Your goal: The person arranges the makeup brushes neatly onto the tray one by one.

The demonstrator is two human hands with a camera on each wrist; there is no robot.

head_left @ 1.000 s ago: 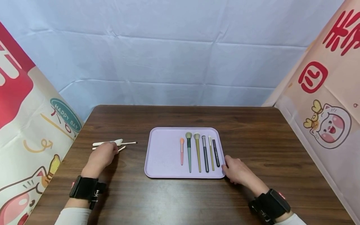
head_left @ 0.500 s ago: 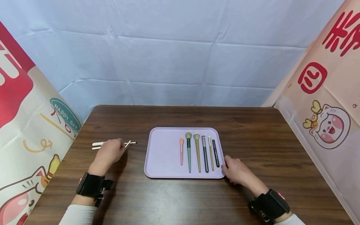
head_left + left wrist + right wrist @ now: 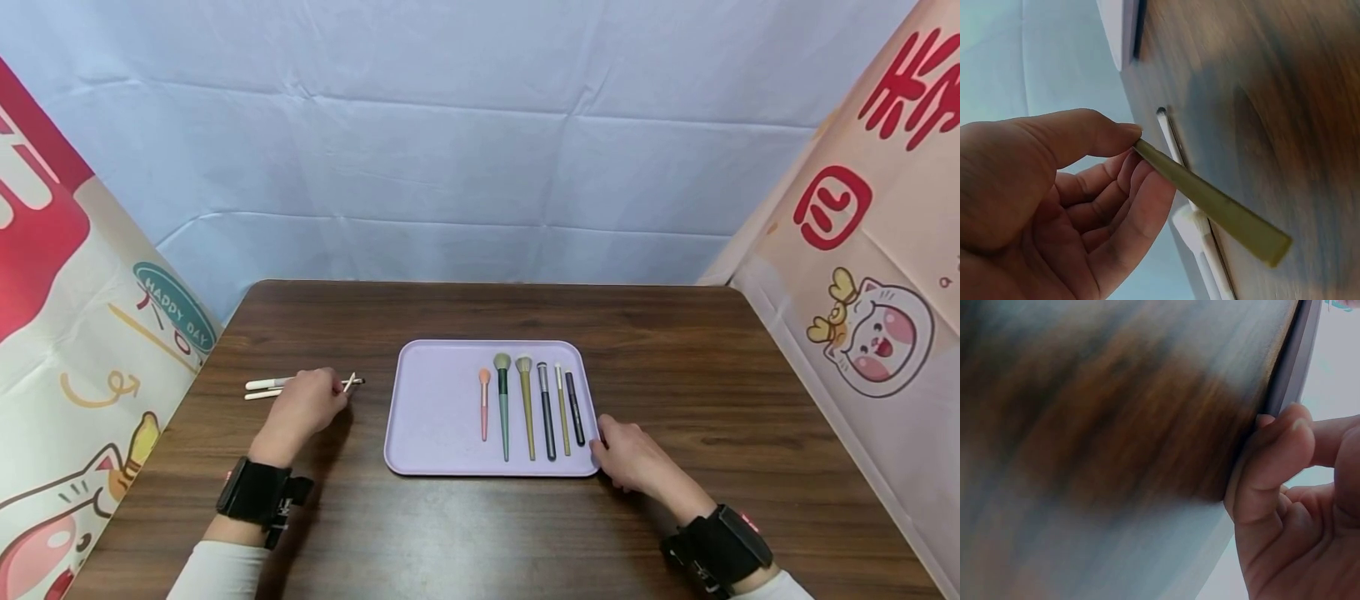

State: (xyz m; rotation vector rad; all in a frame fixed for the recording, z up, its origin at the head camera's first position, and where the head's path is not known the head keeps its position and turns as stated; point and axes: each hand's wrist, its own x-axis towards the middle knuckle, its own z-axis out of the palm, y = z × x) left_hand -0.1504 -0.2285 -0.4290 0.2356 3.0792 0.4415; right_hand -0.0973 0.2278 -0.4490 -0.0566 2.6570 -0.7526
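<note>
My left hand (image 3: 303,406) pinches a makeup brush between thumb and fingertips, close over the table's left side. Its olive handle (image 3: 1216,203) widens toward the wrist camera, while a pale tip (image 3: 350,382) pokes out past the fingers in the head view. Under this hand lie two white-handled brushes (image 3: 260,384), partly hidden by it; one has a small dark tip (image 3: 1161,111), the other a broad pale head. At the front right corner of a lilac tray (image 3: 431,408), my right hand (image 3: 633,457) grips the rim with curled fingers.
Several makeup brushes lie side by side across the tray's right half, from a short pink one (image 3: 484,404) to a black one (image 3: 575,408). A brown wooden table (image 3: 480,533) carries everything. Pale blue cloth (image 3: 450,167) hangs behind it, with printed banners at both sides.
My left hand has moved to the right with the pinched brush, uncovering more of the white handles on the table. The right hand and tray have stayed put.
</note>
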